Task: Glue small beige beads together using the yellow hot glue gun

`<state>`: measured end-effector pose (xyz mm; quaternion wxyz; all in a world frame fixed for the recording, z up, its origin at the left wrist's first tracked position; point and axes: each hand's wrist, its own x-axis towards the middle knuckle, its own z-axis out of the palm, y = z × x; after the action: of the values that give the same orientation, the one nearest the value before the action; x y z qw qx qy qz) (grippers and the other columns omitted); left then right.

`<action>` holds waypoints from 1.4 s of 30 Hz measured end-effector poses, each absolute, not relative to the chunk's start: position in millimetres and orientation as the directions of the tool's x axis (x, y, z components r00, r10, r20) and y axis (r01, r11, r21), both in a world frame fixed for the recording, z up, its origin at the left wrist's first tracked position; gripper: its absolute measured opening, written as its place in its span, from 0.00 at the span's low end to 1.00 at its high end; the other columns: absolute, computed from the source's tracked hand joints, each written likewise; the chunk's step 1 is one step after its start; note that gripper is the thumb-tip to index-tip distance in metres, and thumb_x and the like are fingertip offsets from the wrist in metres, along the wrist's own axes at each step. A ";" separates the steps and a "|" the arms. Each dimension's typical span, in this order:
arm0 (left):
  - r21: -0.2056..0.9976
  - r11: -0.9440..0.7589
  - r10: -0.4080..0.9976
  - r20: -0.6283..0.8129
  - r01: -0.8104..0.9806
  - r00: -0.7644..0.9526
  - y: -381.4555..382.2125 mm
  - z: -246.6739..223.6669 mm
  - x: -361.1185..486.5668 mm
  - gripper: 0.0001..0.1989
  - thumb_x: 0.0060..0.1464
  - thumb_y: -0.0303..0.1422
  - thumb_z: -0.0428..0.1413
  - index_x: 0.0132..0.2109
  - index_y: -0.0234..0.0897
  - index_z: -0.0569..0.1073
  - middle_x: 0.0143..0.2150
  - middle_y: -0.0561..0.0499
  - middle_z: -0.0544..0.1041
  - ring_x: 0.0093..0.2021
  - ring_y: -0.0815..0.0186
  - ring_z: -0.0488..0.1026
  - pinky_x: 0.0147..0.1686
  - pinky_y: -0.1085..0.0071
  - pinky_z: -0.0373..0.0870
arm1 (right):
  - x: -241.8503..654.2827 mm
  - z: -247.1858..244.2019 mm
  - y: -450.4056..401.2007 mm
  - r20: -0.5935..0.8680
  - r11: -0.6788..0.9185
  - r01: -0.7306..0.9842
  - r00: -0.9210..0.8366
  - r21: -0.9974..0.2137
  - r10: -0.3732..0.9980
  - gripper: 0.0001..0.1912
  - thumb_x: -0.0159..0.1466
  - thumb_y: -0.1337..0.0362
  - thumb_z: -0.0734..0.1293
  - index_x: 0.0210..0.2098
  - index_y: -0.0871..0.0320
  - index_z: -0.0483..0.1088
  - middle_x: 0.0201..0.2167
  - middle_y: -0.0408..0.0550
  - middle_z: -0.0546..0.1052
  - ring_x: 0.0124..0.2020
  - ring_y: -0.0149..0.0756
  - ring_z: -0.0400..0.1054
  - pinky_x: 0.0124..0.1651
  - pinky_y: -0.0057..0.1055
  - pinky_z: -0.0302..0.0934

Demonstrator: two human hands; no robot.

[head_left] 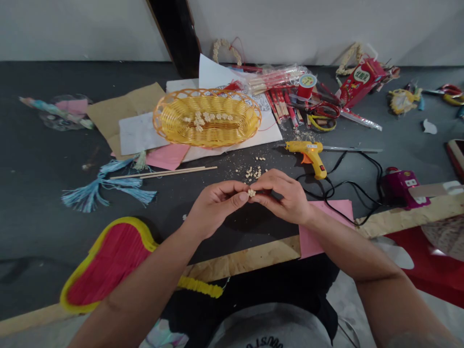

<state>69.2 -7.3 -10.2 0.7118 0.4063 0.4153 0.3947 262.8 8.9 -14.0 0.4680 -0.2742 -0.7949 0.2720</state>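
Between my two hands, over the front part of the dark table, is a small cream-coloured cluster [251, 193] of little pieces. My left hand [221, 200] pinches it from one side with thumb and forefinger. From the other side, my right hand [281, 193] has its fingertips closed on it too. Just beyond my fingers lie loose cream bits [253, 172] and crumbs. Farther back, a yellow woven basket [206, 140] holds several similar clusters [199, 122]. A yellow glue gun [308, 153] rests to the right of the loose bits.
Two thin sticks [163, 172] and blue tassels [108, 183] lie left of my hands. A red and yellow fan-shaped piece [112, 261] sits at front left. Behind the glue gun are red-handled scissors [328, 110] and a thread spool [306, 87]. A black cable [357, 181] trails right, near a purple device [404, 188].
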 end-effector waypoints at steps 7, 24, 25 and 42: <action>0.928 0.339 0.906 -0.278 -0.155 0.319 -6.9 -10.4 68.0 0.11 0.47 0.40 0.68 0.31 0.36 0.82 0.27 0.53 0.78 0.29 0.72 0.69 0.33 0.76 0.65 | 261.8 -17.3 8.3 0.610 0.730 0.230 -0.423 -0.643 0.670 0.06 0.66 0.68 0.69 0.43 0.57 0.73 0.34 0.47 0.79 0.38 0.32 0.74 0.41 0.28 0.71; 0.897 0.381 0.894 -0.296 -0.225 0.336 -8.3 -10.4 66.9 0.13 0.44 0.41 0.70 0.32 0.36 0.83 0.29 0.50 0.80 0.30 0.70 0.71 0.34 0.73 0.68 | 261.2 -16.9 7.1 0.592 0.699 0.160 -0.421 -0.697 0.687 0.12 0.65 0.67 0.70 0.48 0.58 0.72 0.36 0.48 0.79 0.41 0.34 0.74 0.45 0.31 0.71; 0.900 0.376 0.896 -0.292 -0.220 0.335 -8.8 -10.5 66.9 0.13 0.44 0.41 0.69 0.32 0.36 0.83 0.29 0.50 0.79 0.30 0.70 0.71 0.34 0.73 0.68 | 261.4 -16.9 7.2 0.593 0.697 0.154 -0.417 -0.700 0.688 0.12 0.65 0.66 0.70 0.48 0.58 0.72 0.36 0.48 0.79 0.41 0.34 0.74 0.45 0.32 0.71; 0.906 0.382 0.897 -0.315 -0.184 0.311 -9.0 -10.7 68.8 0.13 0.44 0.40 0.70 0.33 0.36 0.82 0.30 0.51 0.79 0.30 0.71 0.70 0.34 0.75 0.67 | 262.8 -17.1 7.3 0.618 0.746 0.282 -0.427 -0.603 0.661 0.09 0.63 0.67 0.70 0.44 0.58 0.72 0.36 0.50 0.78 0.40 0.34 0.74 0.43 0.30 0.72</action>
<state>68.8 -9.0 -10.7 0.7029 0.4020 0.4435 0.3843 262.8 7.3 -17.1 0.4512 -0.2879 -0.8182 0.2099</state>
